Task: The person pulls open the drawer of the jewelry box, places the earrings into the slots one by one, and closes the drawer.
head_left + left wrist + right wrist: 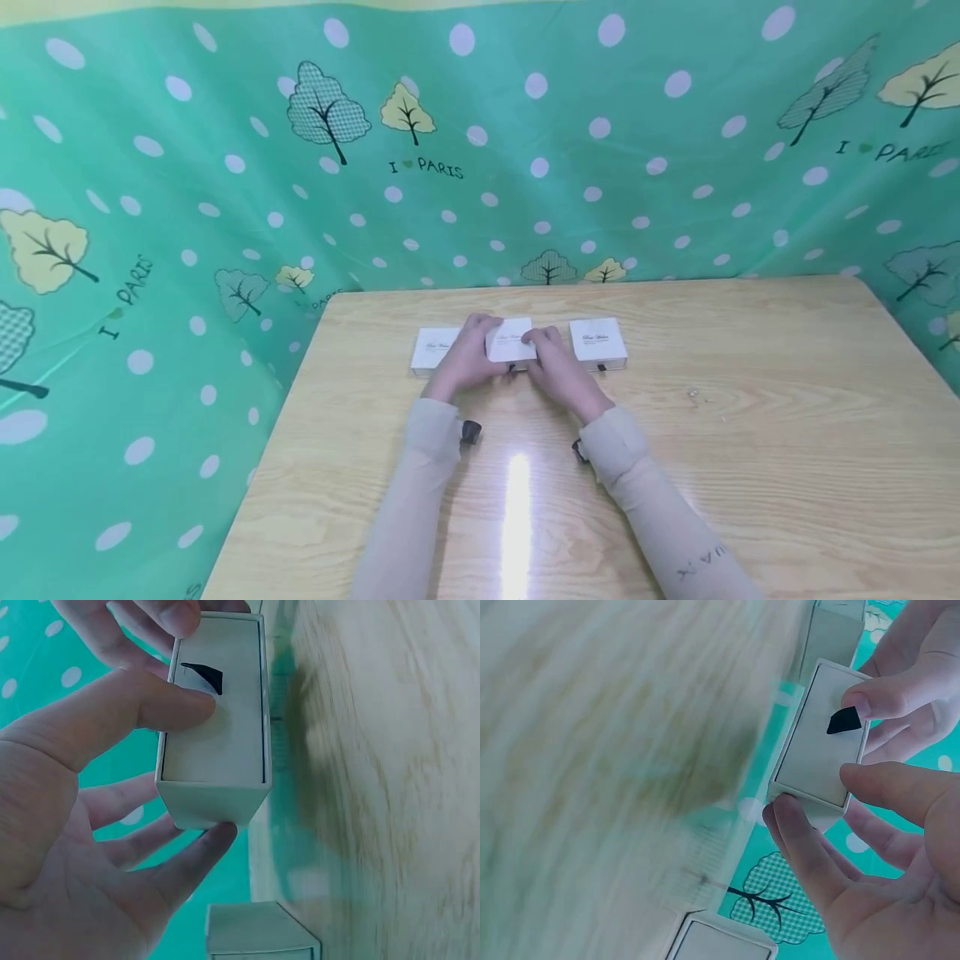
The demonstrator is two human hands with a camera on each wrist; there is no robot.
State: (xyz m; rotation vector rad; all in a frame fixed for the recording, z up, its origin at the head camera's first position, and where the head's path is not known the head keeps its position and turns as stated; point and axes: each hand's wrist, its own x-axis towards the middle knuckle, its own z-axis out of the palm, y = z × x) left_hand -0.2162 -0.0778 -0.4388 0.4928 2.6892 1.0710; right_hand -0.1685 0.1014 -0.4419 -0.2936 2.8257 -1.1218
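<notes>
Both hands hold a small white drawer-style gift box (512,332) with printed lettering on its lid, in the middle of a row. My left hand (467,360) grips its left end, the thumb on the front face beside a black ribbon tab (212,677). At the other end, my right hand (561,375) pinches the box (810,750) between thumb and fingers. In both wrist views the box looks shut and appears raised off the table. The inside of the box is hidden.
A matching white box (432,348) lies left of the hands, partly covered by the left one. Another box (597,340) lies to the right. Some tiny shiny pieces (693,392) are on the wooden table (787,467). A green patterned cloth (645,200) hangs behind.
</notes>
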